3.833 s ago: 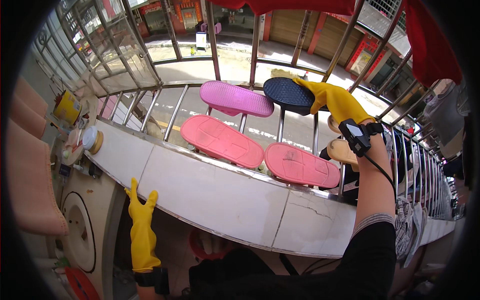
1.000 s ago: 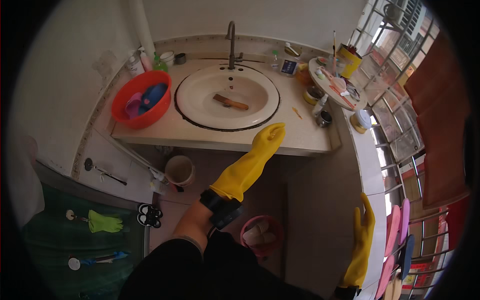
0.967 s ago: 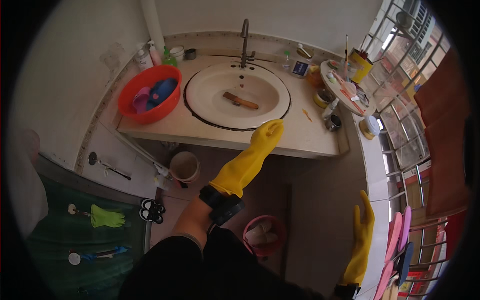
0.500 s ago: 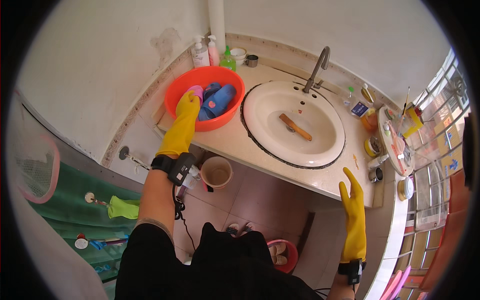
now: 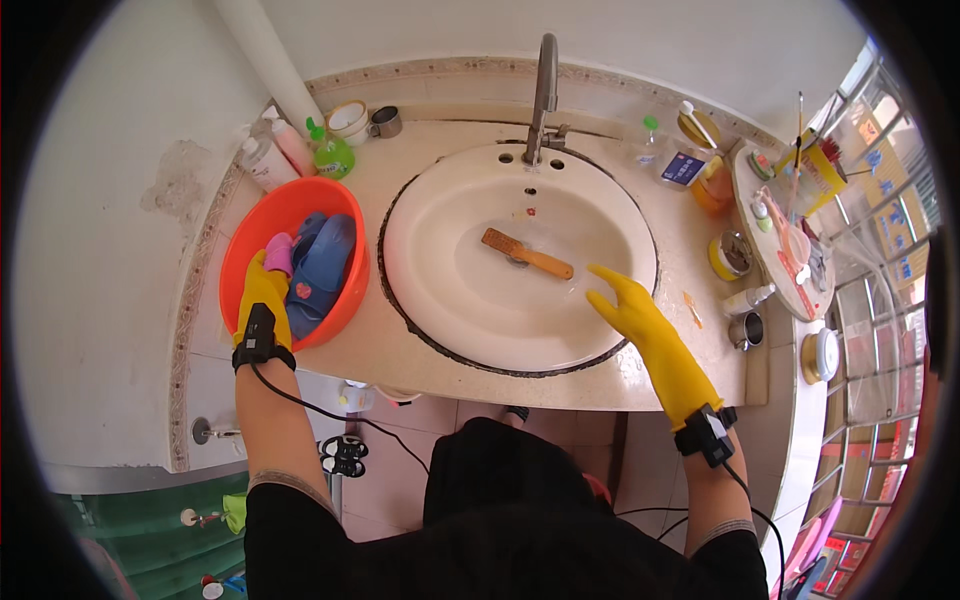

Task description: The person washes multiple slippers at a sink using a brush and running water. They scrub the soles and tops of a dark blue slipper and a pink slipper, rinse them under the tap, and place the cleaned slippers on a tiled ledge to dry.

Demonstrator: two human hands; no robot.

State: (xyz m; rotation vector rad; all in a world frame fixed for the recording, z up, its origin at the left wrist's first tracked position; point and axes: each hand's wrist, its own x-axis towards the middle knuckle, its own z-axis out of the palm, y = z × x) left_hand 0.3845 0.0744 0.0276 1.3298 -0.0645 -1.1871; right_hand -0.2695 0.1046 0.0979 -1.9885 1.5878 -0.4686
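In the orange-red basin [image 5: 233,222] on the counter's left, several blue slippers [image 5: 322,262] lie heaped together. My left hand [image 5: 264,298], in a yellow rubber glove, reaches into that basin with its fingers closed around a pink slipper [image 5: 279,254], mostly hidden by the glove. A wooden scrub brush [image 5: 527,254] lies across the drain of the white oval sink [image 5: 450,310]. Over the sink's right side, my gloved right hand [image 5: 627,306] is open, fingers apart and nothing in it, close to the brush handle's end but not touching it.
A grey faucet [image 5: 545,95] rises behind the sink. Pump bottles [image 5: 268,160], a green soap bottle [image 5: 330,152], and a metal cup [image 5: 386,122] stand behind the basin. Jars, another metal cup [image 5: 746,330] and a cluttered oval board [image 5: 775,220] line the right side.
My view has shifted closer over the counter. The right hand has moved from the counter's front edge to over the sink. My left hand stays at the pink slipper in the basin.
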